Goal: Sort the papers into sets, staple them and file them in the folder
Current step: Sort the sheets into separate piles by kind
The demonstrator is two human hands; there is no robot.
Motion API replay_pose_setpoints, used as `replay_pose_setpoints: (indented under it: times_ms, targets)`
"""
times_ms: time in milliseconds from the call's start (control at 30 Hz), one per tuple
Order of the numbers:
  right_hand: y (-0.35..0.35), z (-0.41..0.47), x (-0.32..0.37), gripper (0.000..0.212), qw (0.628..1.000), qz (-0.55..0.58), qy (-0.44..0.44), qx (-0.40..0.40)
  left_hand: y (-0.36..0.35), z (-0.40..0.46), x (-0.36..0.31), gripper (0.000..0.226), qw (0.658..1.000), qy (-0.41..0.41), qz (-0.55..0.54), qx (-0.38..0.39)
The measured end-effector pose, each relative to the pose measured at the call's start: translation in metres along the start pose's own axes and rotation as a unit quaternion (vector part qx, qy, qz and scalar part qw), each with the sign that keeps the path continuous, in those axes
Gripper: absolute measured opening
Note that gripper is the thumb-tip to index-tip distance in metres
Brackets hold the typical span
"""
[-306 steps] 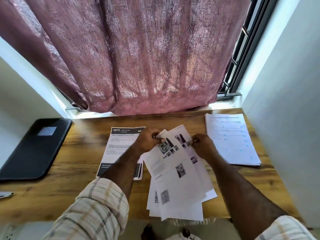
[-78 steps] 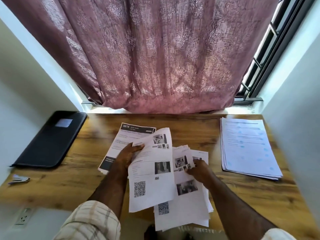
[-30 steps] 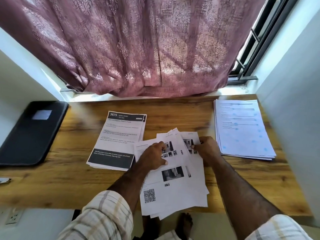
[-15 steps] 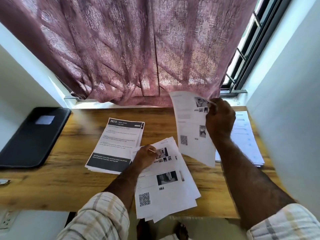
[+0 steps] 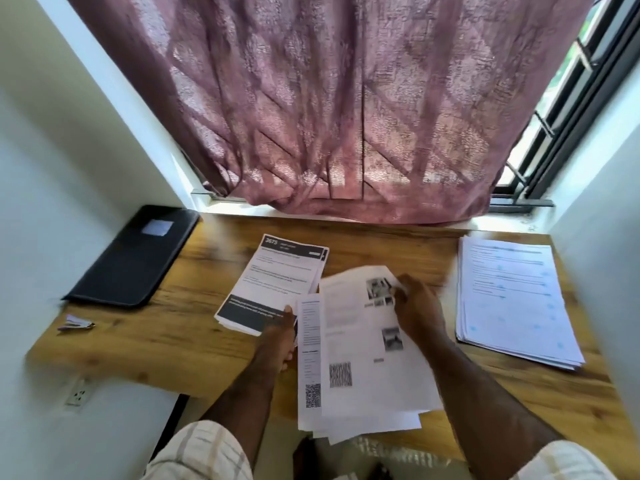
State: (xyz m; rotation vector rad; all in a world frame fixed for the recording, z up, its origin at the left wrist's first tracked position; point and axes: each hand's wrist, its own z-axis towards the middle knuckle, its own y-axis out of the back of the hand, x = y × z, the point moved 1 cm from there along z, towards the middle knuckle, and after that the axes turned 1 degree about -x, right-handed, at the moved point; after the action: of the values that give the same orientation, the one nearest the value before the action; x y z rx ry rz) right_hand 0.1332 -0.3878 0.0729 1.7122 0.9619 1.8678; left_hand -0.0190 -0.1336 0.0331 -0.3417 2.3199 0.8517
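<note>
Papers with photos and QR codes (image 5: pixel 367 358) lie fanned at the counter's (image 5: pixel 173 327) near edge. My right hand (image 5: pixel 417 308) pinches the top sheet's upper corner; my left hand (image 5: pixel 277 336) holds the pile's left edge. Sorted stacks (image 5: pixel 277 282) (image 5: pixel 512 299) lie left and right; black folder (image 5: pixel 135 258) far left.

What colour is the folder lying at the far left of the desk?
Black, with a pale rectangular label on its cover; the folder shows in the head view.
</note>
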Motion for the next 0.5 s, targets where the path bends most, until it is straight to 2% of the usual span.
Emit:
replay_pose_setpoints:
  times_ms: [133,233,333,433,500]
  targets:
    - [-0.049,-0.020,-0.016,0.022,0.997,-0.009,-0.010,0.077,-0.006,-0.009,0.005,0.073,0.999,-0.005,0.047,-0.022]
    - [-0.062,-0.027,-0.016,0.047,0.992,-0.085,-0.071,0.066,-0.013,-0.001,0.008,0.081,0.999,0.024,0.043,-0.012]
    - [-0.060,-0.033,-0.013,0.065,0.973,-0.161,-0.158,0.051,-0.020,0.003,0.008,0.074,0.998,0.058,0.011,0.010]
    - [-0.060,-0.033,-0.013,0.075,0.971,-0.138,-0.185,0.069,-0.026,-0.014,-0.005,0.048,0.994,0.091,-0.028,0.053]
    - [-0.059,-0.030,-0.012,0.082,0.969,-0.091,-0.211,0.087,-0.032,-0.022,-0.013,0.039,0.992,0.093,-0.049,0.074]
